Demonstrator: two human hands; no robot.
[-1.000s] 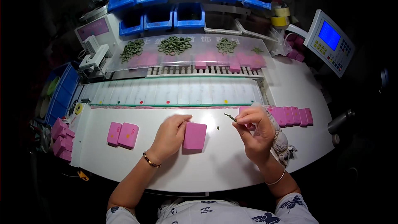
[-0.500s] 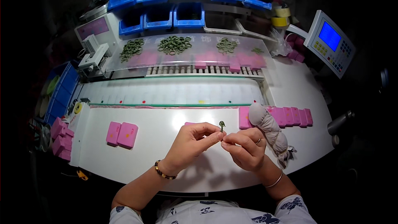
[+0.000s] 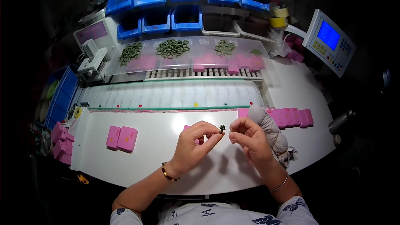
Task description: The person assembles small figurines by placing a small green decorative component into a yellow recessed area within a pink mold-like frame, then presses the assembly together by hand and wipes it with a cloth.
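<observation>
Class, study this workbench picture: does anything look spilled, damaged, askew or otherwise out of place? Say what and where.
Nothing stands out. The left hand pinches a small dark piece beside the right hand. Two pink cards lie flat on the white table, and green rings sit in separate heaps behind.

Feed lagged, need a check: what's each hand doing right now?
Left hand: pinched shut on the small dark ring.
Right hand: fingers curled beside the ring; whether it touches cannot be told.

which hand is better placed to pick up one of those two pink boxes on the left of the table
Left. The left hand is nearer the pink boxes, though it pinches a small dark piece; the right hand is farther.
</observation>
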